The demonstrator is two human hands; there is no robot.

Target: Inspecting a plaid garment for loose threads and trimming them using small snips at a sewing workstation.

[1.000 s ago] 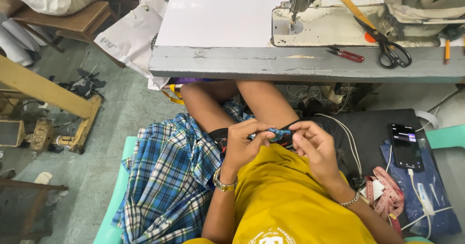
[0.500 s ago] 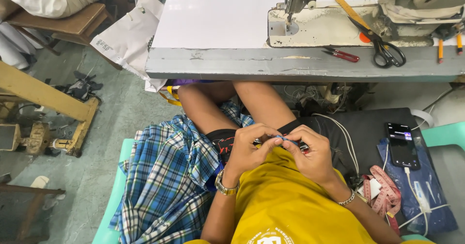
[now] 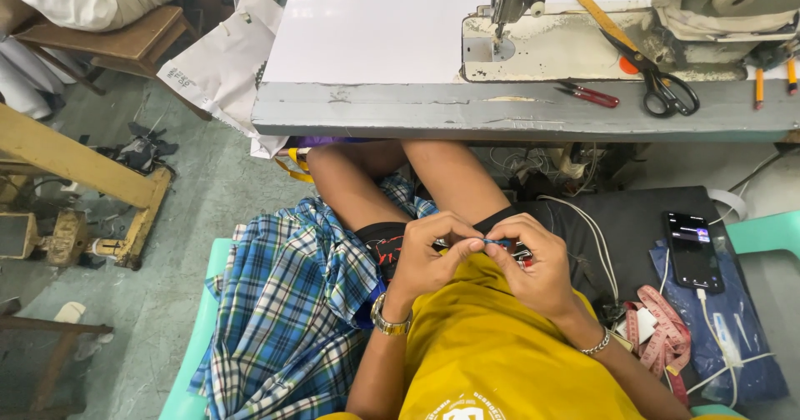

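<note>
I sit with both hands together over my lap. My left hand (image 3: 429,257) and my right hand (image 3: 533,262) pinch a small dark-blue piece of cloth (image 3: 498,242) between their fingertips. A blue plaid fabric (image 3: 292,303) is draped over my left thigh and the seat. My yellow shirt (image 3: 492,353) fills the bottom of the view. A watch is on my left wrist, a bracelet on my right.
A sewing machine (image 3: 600,37) stands on the grey table (image 3: 500,116) ahead, with black scissors (image 3: 662,82), a red tool (image 3: 590,95) and white cloth (image 3: 375,20). A phone (image 3: 692,249) and pink tape measure (image 3: 658,328) lie on my right. Wooden furniture stands on the left.
Both hands have drawn slightly nearer to my body and closer together on the small cloth piece. The view has shifted a little.
</note>
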